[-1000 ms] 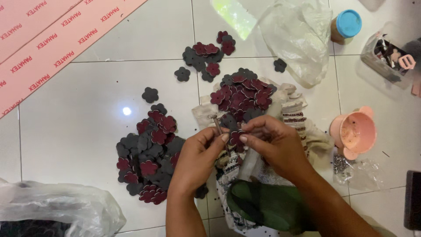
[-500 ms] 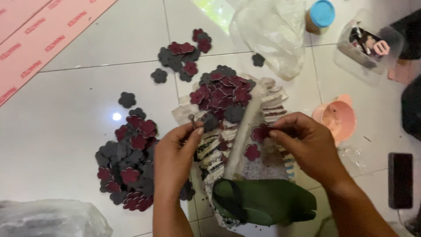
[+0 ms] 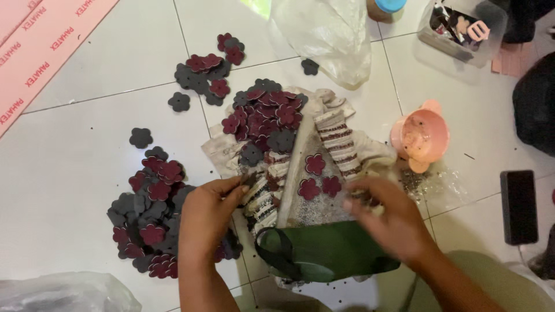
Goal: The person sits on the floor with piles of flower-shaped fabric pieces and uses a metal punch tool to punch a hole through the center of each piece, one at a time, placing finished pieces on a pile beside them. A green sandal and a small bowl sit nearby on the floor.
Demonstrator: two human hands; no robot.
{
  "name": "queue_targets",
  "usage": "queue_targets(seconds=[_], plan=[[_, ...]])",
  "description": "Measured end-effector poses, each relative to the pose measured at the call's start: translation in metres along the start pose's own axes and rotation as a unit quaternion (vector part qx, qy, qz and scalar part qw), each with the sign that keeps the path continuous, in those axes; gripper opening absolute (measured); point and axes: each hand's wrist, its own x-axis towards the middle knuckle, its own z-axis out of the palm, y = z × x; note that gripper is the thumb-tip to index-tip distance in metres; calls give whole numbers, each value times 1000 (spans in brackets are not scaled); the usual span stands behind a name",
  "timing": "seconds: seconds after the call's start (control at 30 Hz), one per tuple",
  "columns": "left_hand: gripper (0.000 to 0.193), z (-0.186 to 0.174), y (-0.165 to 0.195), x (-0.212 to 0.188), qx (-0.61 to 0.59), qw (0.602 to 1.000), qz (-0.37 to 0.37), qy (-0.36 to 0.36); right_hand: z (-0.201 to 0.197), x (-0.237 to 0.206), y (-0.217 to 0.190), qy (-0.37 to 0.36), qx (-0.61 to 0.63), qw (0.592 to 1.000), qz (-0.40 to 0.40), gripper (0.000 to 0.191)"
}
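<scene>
My left hand [image 3: 209,212] pinches a dark grey flower-shaped cutout [image 3: 250,179] at the left edge of a patterned cloth [image 3: 341,141] spread on the tiled floor. My right hand [image 3: 386,218] is blurred and hovers over the cloth's right side with its fingers curled; I cannot tell if it holds anything. Three maroon flower cutouts [image 3: 315,164] lie flat on the cloth between my hands. More maroon and grey flowers are heaped at the cloth's far end [image 3: 267,114] and in a pile [image 3: 149,215] left of my left hand.
A dark green pouch [image 3: 329,253] lies in front of me. A pink bowl [image 3: 421,136] and a black phone [image 3: 518,206] sit to the right. At the back are a plastic bag [image 3: 324,34], a clear box [image 3: 457,28], loose flowers [image 3: 207,70] and a pink sheet [image 3: 34,55].
My hands, first together over a flower, have come apart. Maroon flowers now lie on the cloth. My right hand has dropped toward me and to the right.
</scene>
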Motion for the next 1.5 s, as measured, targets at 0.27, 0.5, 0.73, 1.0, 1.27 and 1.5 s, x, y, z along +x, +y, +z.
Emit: queue_targets(seconds=[0.27, 0.5, 0.73, 1.0, 1.27, 1.5], plan=[[32, 17, 15, -9, 28, 994, -31, -97, 13, -71, 22, -9, -174, 948, -268, 104], [33, 37, 67, -47, -200, 973, -40, 107, -51, -91, 53, -5, -92, 979, -183, 90], [42, 144, 161, -85, -348, 921, 114, 133, -168, -113, 137, 113, 420, 891, 131, 58], [25, 352, 315, -100, -200, 957, 200, -64, -279, -71, 239, 359, 506, 776, 117, 42], [18, 463, 364, -66, -17, 978, 206, -8, -312, -43, 282, 322, 567, 741, 161, 40], [18, 504, 360, -61, 26, 966, 254, 24, -321, -37, 301, 325, 581, 732, 144, 43]])
